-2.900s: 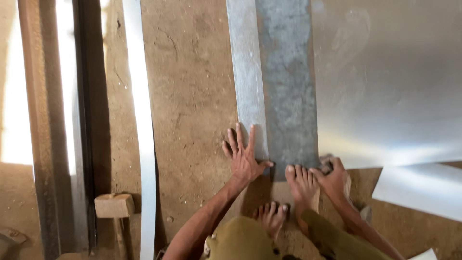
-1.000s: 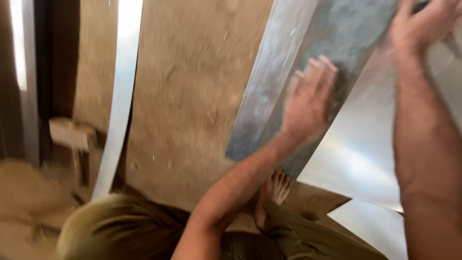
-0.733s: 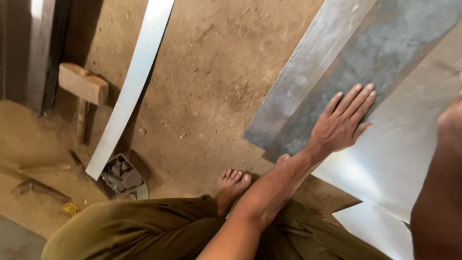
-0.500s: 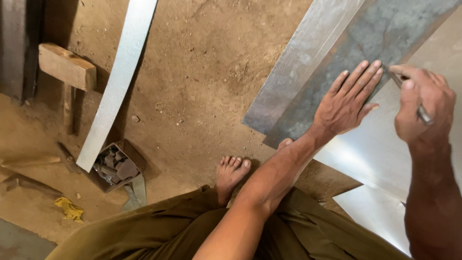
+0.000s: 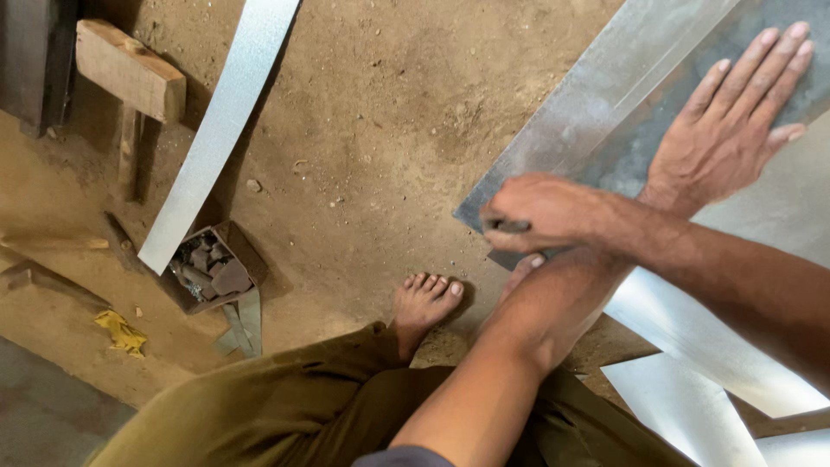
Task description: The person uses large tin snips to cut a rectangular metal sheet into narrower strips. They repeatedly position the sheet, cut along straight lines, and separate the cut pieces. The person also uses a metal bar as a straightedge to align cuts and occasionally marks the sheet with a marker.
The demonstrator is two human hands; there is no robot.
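Head view: the left hand (image 5: 726,130) lies flat, fingers spread, on a dull grey metal sheet (image 5: 596,112) that rests on the dirt floor (image 5: 372,130) at the right, its far end cut off by the frame's top edge. The right hand (image 5: 540,212) crosses over the left forearm, its grip closed on a small dark tool (image 5: 508,226) at the sheet's near corner; most of the tool is hidden inside the fist, so its kind is hard to make out. Brighter sheet metal (image 5: 726,346) lies near and right, partly covered by the arms and cut off at the edge. A bare foot (image 5: 424,303) shows just left of the forearm; a second foot is mostly hidden behind it. At the left lie a long metal strip (image 5: 220,121), a wooden mallet (image 5: 130,73) and a small open box of scraps (image 5: 207,272).
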